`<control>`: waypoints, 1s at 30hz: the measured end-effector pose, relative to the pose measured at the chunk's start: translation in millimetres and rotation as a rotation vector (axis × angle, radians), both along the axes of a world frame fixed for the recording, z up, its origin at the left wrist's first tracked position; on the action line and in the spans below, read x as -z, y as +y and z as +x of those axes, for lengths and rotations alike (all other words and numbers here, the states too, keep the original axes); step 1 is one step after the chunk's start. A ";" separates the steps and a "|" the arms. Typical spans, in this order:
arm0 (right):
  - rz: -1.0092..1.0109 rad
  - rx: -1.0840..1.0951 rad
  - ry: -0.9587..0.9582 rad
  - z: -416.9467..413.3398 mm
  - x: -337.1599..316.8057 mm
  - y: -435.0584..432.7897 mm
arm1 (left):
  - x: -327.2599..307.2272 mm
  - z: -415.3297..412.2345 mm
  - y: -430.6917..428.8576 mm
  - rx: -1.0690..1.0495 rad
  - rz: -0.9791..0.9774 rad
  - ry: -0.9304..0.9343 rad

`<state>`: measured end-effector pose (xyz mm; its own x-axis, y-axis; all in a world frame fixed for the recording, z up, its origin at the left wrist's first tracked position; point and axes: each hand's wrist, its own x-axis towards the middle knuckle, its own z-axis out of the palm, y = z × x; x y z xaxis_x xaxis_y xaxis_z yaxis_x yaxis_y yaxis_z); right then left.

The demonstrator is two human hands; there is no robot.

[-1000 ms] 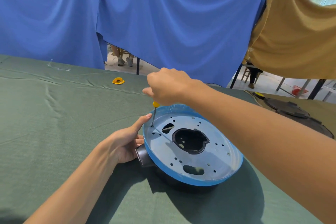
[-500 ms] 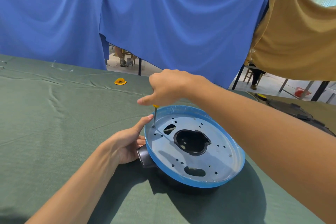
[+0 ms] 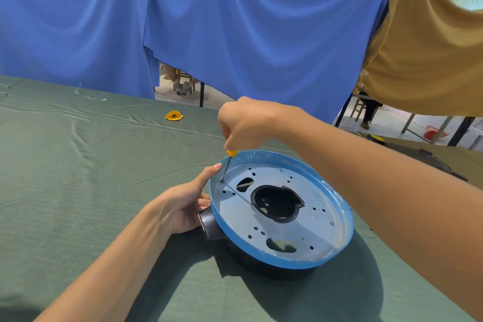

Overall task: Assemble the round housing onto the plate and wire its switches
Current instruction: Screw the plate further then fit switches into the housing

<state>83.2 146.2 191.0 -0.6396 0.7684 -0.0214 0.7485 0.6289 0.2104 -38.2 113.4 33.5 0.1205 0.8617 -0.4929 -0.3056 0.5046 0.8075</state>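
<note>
While the right hand (image 3: 245,123) grips the screwdriver (image 3: 228,164) upright, press straight down; left hand (image 3: 183,204), thumb straight, braces the plate (image 3: 321,191) rim.

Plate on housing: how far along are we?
Done: plate sits on the dark housing. In hand: right hand holds a yellow-handled screwdriver, tip in a hole near the rim; left hand steadies the plate. Left: most holes look empty; no switches or wires in view.
</note>
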 end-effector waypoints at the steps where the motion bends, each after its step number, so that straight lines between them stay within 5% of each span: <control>1: 0.036 -0.007 0.032 0.8 1.9 -0.4 | 0.1 0.0 0.4 0.001 0.001 -0.001; 11: -0.060 0.057 0.006 8.2 2.1 -5.1 | 1.7 -1.4 2.9 0.013 -0.002 -0.002; 18: 0.110 0.020 0.197 4.7 15.1 -2.4 | 1.9 -1.4 3.1 0.014 -0.005 0.004; 23: 0.099 0.118 0.148 8.8 17.3 1.1 | 2.7 -1.5 3.2 0.011 -0.011 -0.004; 26: -0.060 0.072 0.073 9.3 8.0 1.4 | 4.5 -0.7 4.6 0.006 -0.020 -0.029; 30: 0.083 -0.050 0.093 7.3 11.5 2.5 | 4.9 -0.7 4.7 0.009 -0.015 -0.026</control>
